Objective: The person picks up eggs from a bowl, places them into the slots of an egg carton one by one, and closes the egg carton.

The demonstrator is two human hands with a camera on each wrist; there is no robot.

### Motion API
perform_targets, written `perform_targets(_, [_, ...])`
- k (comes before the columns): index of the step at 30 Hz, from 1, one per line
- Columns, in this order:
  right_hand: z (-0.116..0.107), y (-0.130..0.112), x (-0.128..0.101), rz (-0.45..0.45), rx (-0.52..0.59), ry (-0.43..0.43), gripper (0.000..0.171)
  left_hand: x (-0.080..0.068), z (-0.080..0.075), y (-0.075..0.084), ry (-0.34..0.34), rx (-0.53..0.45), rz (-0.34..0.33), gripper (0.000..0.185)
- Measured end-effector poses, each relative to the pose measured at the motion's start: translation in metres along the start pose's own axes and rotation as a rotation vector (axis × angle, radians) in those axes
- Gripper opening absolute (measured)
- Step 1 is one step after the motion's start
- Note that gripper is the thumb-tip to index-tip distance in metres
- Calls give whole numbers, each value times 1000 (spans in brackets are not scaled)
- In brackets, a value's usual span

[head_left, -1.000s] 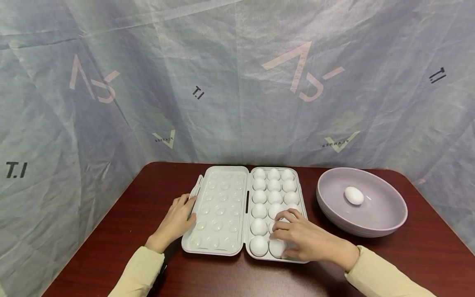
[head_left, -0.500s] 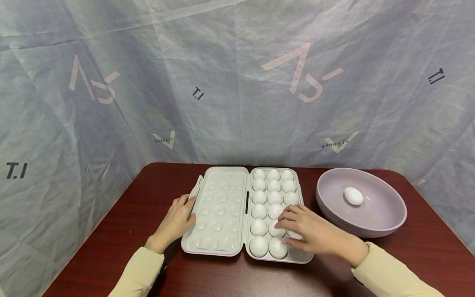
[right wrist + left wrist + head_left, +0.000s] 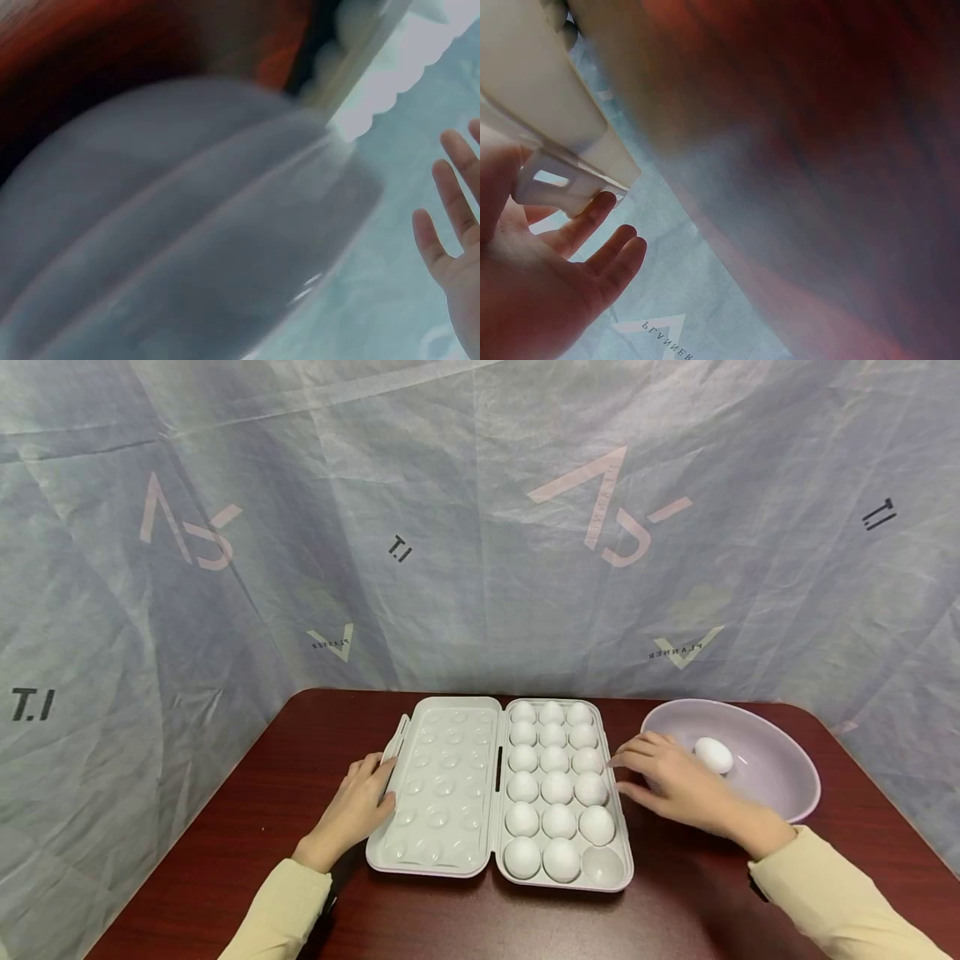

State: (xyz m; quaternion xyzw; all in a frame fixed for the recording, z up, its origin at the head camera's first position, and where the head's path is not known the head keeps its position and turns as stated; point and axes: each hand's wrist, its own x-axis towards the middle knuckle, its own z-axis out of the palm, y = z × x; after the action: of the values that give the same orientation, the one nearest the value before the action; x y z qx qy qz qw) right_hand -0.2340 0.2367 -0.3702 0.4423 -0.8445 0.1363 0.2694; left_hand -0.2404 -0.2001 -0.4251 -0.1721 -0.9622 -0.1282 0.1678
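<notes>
A white plastic egg box [image 3: 562, 885] lies unfolded on the table, its lid [image 3: 442, 860] on the left. White eggs [image 3: 557, 789] fill its right half, except the bare cup [image 3: 602, 865] at the front right corner. My left hand [image 3: 358, 810] holds the lid's outer edge by the latch flap [image 3: 562, 184], thumb on the lid's side and fingertips on the flap. My right hand [image 3: 686, 785], with nothing visible in its spread fingers, hovers between the egg box and a lilac bowl [image 3: 780, 760]. Inside the bowl is one white egg [image 3: 713, 756], partly behind that hand.
The dark red wooden table [image 3: 225, 827] ends in front of a grey-blue printed cloth [image 3: 450, 568]. At the table's right side, the bowl's near left wall is hidden by the right hand and fills much of the right wrist view.
My right hand has left the eggs at the box's front right and moved right, over to the bowl's left rim. The front right cup now shows without an egg. My left hand stays put.
</notes>
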Motion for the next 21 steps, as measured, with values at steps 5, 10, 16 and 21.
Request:
perform_targets(5, [-7,21,-14,82,-52,13,25,0,0,0,-7,-1,-6,47])
perform_targets(10, [-12,40,-28,151,-66,22,26,0,0,0,-9,-1,-7,47])
perform_targets(16, [-17,58,-46,262,-109,-18,26,0,0,-1,2,-7,2,47])
perform_targets(21, [-19,70,-60,338,-126,-56,26,1,-1,0,-4,-18,-1,47])
